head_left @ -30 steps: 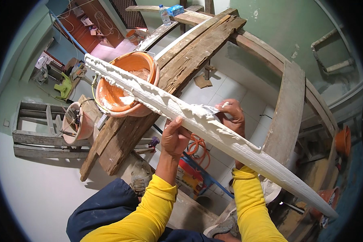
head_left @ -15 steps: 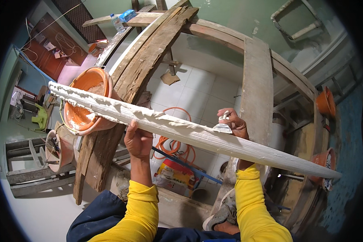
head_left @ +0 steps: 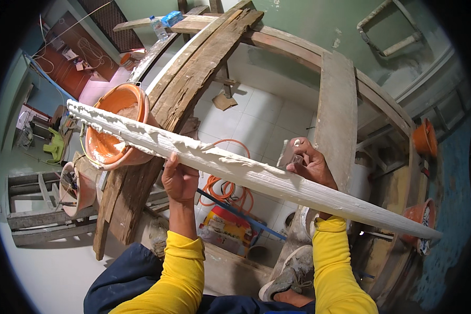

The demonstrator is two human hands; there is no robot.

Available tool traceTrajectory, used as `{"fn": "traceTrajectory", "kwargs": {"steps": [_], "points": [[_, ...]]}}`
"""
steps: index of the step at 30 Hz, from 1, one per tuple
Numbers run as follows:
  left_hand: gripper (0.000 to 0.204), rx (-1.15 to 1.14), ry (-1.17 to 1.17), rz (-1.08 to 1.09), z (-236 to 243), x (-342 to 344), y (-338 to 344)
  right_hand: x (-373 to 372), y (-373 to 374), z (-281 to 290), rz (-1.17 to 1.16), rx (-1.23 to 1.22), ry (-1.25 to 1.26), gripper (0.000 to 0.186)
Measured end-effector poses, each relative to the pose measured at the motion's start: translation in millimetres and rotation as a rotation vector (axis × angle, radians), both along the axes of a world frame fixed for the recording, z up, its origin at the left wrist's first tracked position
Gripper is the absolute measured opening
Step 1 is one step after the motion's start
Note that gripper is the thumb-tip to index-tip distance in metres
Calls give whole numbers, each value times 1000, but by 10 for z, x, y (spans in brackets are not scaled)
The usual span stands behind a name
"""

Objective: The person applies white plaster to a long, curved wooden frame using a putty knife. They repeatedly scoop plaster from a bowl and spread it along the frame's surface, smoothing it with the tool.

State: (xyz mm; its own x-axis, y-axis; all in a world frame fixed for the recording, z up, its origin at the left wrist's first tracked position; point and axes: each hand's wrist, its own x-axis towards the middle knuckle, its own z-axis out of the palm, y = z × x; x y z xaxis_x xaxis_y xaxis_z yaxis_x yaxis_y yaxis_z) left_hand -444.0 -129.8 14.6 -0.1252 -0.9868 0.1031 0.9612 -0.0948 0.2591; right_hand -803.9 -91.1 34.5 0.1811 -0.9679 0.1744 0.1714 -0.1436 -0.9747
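Observation:
A long white straightedge (head_left: 256, 175) slants across in front of me, coated with wet white plaster, thickest in ridges along its upper side to the left. My left hand (head_left: 180, 177) grips its lower edge near the middle, thumb up against the face. Above the bar's right half, my right hand (head_left: 313, 166) is closed round a small putty knife (head_left: 288, 153). White plaster sits on the knife's blade, which is tilted up just off the bar's upper edge. Behind the bar's left end, an orange bucket (head_left: 145, 97) is smeared inside with plaster.
Rough wooden planks (head_left: 191, 73) run along the left side of the scaffold, and a wide board (head_left: 336, 99) spans its right. Below lie a coiled orange hose (head_left: 222, 194) and a red-yellow bag (head_left: 224, 230). More orange buckets (head_left: 424, 138) stand right.
My right hand has lifted the putty knife off the straightedge and turned its blade upward, with plaster on it. My left hand keeps its hold on the bar.

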Motion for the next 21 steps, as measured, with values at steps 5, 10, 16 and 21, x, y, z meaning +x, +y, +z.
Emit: {"fn": "traceTrajectory", "kwargs": {"steps": [5,10,16,21], "points": [[40,-19,-35,15,18,-44,-5,75,-174,90,140,19,24,33],[41,-7,7,-3,15,-36,3,78,-236,19,285,-127,-11,50],[41,-31,-15,-15,19,-44,-5,126,-123,130,356,35,-65,52],[40,-27,-11,-5,58,-71,-11,-38,-115,165,314,74,257,41]]}}
